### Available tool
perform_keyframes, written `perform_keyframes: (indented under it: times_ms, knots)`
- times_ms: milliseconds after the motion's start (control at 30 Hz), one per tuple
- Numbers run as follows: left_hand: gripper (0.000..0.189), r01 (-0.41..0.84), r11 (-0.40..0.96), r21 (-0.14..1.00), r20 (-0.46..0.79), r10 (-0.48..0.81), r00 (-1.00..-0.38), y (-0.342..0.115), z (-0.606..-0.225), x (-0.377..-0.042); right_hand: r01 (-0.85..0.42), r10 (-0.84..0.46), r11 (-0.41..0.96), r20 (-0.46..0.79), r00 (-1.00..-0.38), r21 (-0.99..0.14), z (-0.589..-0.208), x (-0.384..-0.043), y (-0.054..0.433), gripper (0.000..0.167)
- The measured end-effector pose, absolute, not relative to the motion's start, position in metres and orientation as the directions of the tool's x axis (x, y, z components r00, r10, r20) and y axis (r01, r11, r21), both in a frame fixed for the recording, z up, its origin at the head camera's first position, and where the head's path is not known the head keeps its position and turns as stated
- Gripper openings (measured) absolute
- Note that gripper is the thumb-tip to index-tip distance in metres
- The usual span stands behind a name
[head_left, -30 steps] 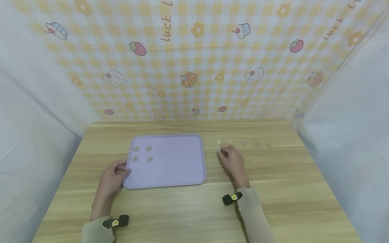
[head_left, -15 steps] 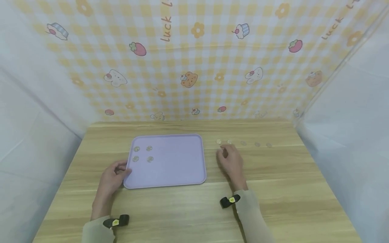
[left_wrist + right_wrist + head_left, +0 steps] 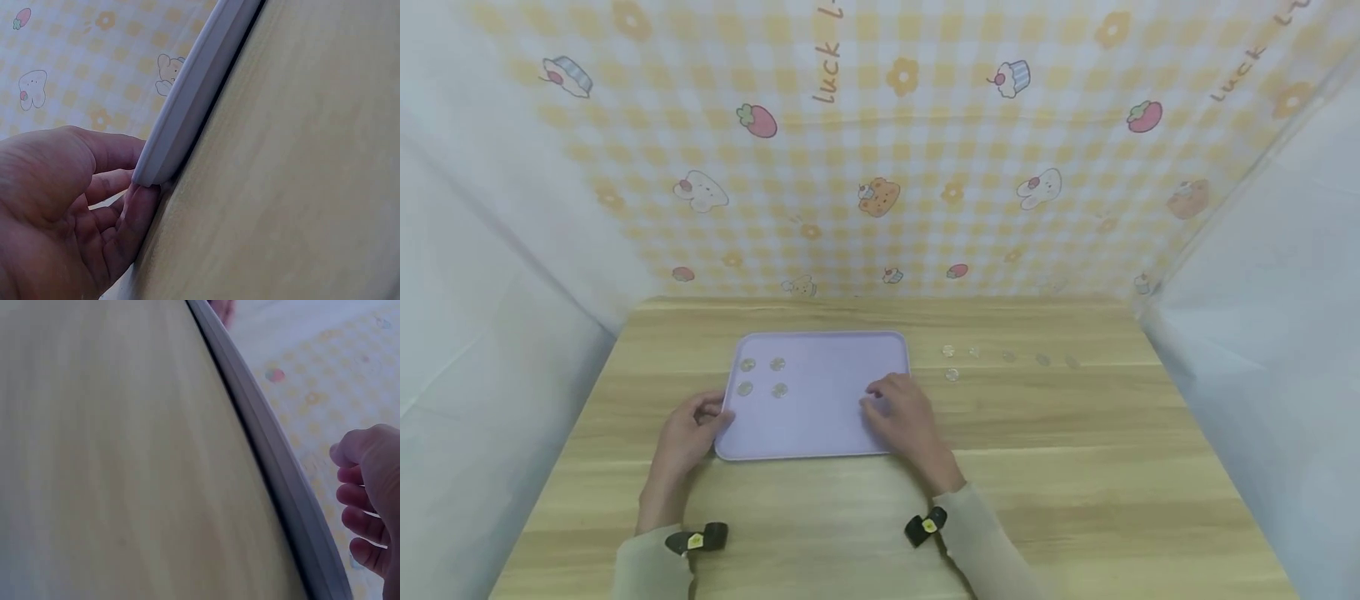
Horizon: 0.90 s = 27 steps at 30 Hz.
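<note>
A pale purple rectangular tray (image 3: 820, 429) lies on the table; several silvery coins (image 3: 779, 390) form two short rows in its left part. My left hand (image 3: 688, 429) grips the tray's left edge, thumb over the rim; the left wrist view has its fingers around the tray corner (image 3: 147, 175). Over the tray's right side hovers my right hand (image 3: 904, 417), fingers loosely curled, thumb and forefinger apart in the head view. No coin shows between them. To the right of the tray, a single coin (image 3: 952, 375) lies in front of a row of coins (image 3: 1008, 357).
The wooden table (image 3: 850, 525) ends at a yellow checked cloth (image 3: 820, 167) behind it. White cloth walls (image 3: 1285, 333) stand on both sides. A black strap camera (image 3: 925, 525) sits on each wrist.
My right hand has moved left from the coin right of the tray to above the tray's right side. That coin now shows uncovered. My left hand keeps its grip; the head view has shifted slightly.
</note>
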State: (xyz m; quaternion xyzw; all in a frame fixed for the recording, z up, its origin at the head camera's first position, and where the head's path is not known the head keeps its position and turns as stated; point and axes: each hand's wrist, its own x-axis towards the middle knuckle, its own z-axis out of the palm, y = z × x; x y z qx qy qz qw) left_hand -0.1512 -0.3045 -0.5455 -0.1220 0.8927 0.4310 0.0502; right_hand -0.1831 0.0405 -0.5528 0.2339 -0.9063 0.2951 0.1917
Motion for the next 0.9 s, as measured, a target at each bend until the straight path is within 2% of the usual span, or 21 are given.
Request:
perform_keyframes:
  times_ms: [133,400,667,900]
  knots:
    - [0.044,-0.265,0.604,0.752,-0.197,-0.179,-0.964,-0.304,-0.543,-0.151,-0.528,-0.366,0.716,0.399,-0.841,-0.457,-0.555,-0.178,0.012,0.016]
    - [0.045,-0.28,0.593,0.755,-0.207,-0.19,-0.96,-0.304,-0.544,-0.153,-0.549,-0.428,0.722,0.351,-0.833,-0.421,-0.559,-0.184,-0.037,0.016]
    - [0.044,-0.262,0.577,0.773,-0.187,-0.188,-0.964,-0.304,-0.547,-0.155,-0.53,-0.511,0.787,0.149,-0.847,-0.317,-0.552,-0.208,-0.077,0.043]
    - [0.044,-0.259,0.589,0.766,-0.187,-0.181,-0.966,-0.305,-0.547,-0.154,-0.518,-0.52,0.8,0.082,-0.85,-0.303,-0.545,-0.219,-0.096,0.03]
